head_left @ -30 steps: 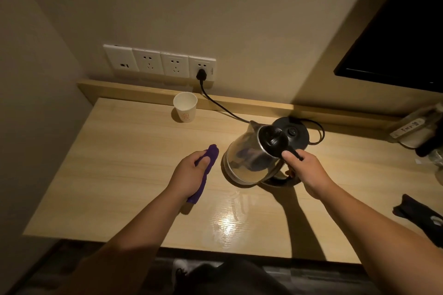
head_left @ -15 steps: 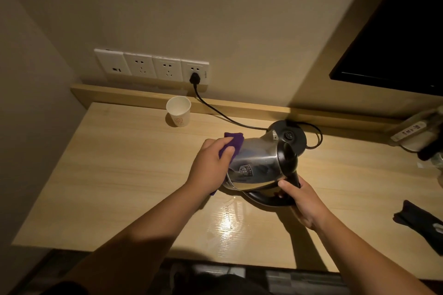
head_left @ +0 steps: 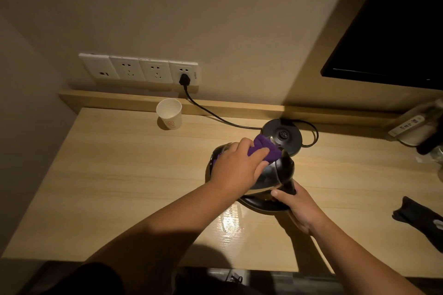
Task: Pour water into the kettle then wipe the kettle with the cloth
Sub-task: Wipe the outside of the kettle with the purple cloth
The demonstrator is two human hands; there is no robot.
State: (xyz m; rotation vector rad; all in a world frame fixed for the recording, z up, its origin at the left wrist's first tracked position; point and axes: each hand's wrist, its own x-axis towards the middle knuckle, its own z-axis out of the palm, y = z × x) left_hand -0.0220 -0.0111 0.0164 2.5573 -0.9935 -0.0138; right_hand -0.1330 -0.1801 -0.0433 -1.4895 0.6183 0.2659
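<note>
A shiny steel kettle [head_left: 275, 175] with a black handle is tipped onto its side over the wooden table [head_left: 119, 187], its base turned towards me. My right hand [head_left: 297, 208] grips the black handle at the kettle's lower right. My left hand [head_left: 237, 167] presses a folded purple cloth [head_left: 338, 151] against the upper side of the kettle body. The cloth sticks out past my fingers near the kettle's far edge. Much of the kettle body is hidden under my left hand.
The black kettle base [head_left: 282, 135] sits just behind the kettle, its cord running to a wall socket [head_left: 184, 74]. A white paper cup [head_left: 169, 114] stands at the back left. A dark object [head_left: 422, 220] lies at the right edge. A wet, shiny patch [head_left: 231, 220] is near the front.
My left hand carried the purple cloth from the table onto the kettle and slid it rightwards across the body. My right hand tipped the kettle further onto its side.
</note>
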